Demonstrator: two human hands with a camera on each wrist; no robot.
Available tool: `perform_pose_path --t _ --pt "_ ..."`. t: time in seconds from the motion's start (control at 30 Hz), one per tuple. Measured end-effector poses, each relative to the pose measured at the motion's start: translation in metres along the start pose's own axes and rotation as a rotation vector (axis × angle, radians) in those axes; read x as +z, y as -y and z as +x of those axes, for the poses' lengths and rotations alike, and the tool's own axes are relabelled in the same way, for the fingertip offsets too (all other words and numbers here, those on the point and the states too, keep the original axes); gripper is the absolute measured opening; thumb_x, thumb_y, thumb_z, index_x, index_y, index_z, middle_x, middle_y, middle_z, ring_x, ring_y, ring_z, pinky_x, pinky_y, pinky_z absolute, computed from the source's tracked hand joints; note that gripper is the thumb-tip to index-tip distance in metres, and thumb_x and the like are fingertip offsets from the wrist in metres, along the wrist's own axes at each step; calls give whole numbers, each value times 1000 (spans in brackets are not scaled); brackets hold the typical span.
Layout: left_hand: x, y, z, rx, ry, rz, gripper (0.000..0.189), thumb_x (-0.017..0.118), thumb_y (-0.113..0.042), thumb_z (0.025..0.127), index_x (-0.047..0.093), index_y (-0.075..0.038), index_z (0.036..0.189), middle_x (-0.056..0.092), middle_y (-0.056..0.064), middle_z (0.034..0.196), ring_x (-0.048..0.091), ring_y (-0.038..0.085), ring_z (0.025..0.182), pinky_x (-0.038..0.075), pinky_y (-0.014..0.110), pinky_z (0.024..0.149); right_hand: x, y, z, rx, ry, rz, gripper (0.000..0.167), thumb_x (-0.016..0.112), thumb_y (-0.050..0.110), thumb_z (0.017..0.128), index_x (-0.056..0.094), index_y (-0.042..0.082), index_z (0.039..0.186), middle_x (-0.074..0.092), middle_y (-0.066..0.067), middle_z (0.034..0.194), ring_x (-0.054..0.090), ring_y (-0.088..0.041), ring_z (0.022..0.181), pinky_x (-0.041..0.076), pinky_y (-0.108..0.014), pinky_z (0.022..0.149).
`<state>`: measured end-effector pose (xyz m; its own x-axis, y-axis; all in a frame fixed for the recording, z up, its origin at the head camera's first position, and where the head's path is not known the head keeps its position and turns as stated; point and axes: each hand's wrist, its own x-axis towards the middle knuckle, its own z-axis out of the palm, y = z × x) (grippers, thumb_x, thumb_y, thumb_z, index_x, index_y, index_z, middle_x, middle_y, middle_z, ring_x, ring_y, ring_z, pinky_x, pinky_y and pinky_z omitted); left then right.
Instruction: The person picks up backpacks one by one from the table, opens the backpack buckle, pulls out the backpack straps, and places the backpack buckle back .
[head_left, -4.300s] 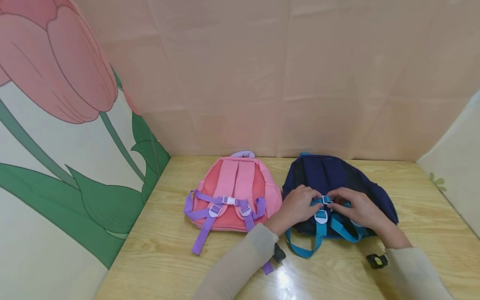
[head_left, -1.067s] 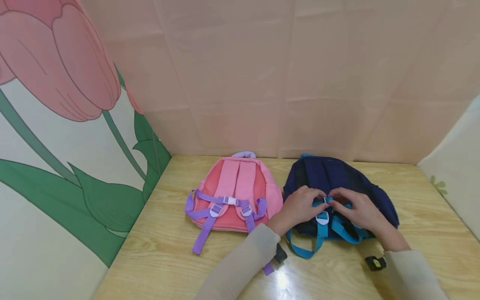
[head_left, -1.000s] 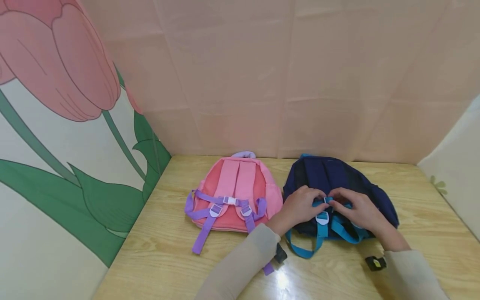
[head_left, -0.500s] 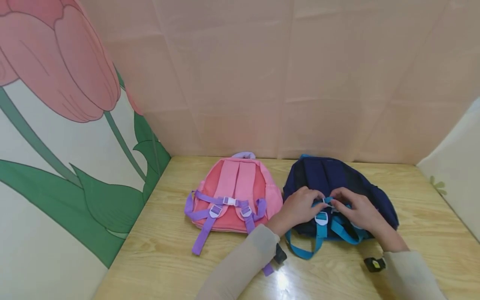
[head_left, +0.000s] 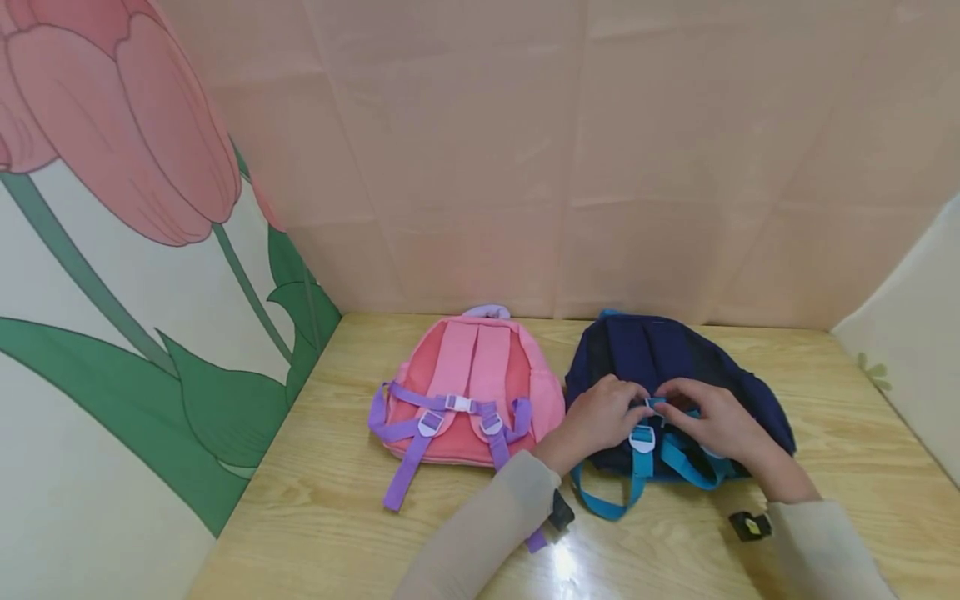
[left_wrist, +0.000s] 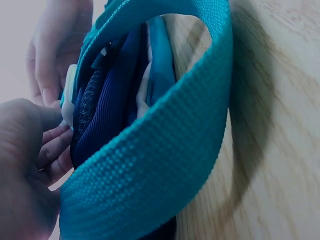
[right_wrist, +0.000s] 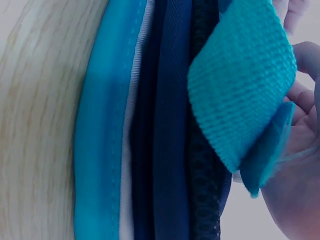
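A navy backpack (head_left: 651, 342) lies straps up on the table, at the right in the head view. Both hands meet over its turquoise chest strap, where a small white buckle piece (head_left: 654, 403) shows between the fingertips. My left hand (head_left: 606, 410) pinches the buckle from the left; my right hand (head_left: 708, 412) pinches the strap from the right. Fingers hide most of the buckle. A looped turquoise strap (left_wrist: 150, 165) fills the left wrist view, with a white plastic piece (left_wrist: 69, 95) behind it at the fingers. Turquoise webbing (right_wrist: 245, 85) partly covers my right hand in the right wrist view.
Left of the navy bag lies a pink backpack (head_left: 472, 350) with purple straps and a fastened white buckle (head_left: 459, 403). My left forearm crosses over a purple strap end. A tulip-printed panel (head_left: 97, 250) stands at the left, a pinkish backdrop (head_left: 570, 150) behind the wooden table (head_left: 300, 492).
Both hands stay at the chest strap. Compared with 4.3 s ago, less of the white buckle shows between the fingertips. Only small finger shifts appear, and both bags keep their places.
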<state>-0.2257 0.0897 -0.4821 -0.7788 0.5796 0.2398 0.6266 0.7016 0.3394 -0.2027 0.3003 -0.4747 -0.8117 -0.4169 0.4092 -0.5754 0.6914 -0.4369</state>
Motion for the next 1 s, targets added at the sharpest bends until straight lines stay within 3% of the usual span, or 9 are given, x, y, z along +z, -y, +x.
perform_pose_path --t 0.37,0.7,1.0 --pt "-2 0 -2 -8 2 -14 31 55 -46 103 70 -26 121 68 -17 110 49 0 91 41 9 74 0 -4 -3 -8 -44 14 13 72 5 92 68 13 102 67 6 88 54 -1 73 49 -23 63" --pt "-2 -1 -2 -12 22 1 30 54 -45 103 69 -26 121 67 -17 112 48 1 93 42 10 75 -3 0 -2 -76 -16 -26 22 74 1 89 72 10 109 72 1 101 59 -2 83 50 -17 74" --pt "-2 -1 -4 3 15 20 30 54 -45 104 68 -26 122 67 -18 112 49 0 95 42 9 77 -1 0 -2 -36 9 -19 14 74 7 92 70 13 104 69 8 93 60 1 81 54 -24 70"
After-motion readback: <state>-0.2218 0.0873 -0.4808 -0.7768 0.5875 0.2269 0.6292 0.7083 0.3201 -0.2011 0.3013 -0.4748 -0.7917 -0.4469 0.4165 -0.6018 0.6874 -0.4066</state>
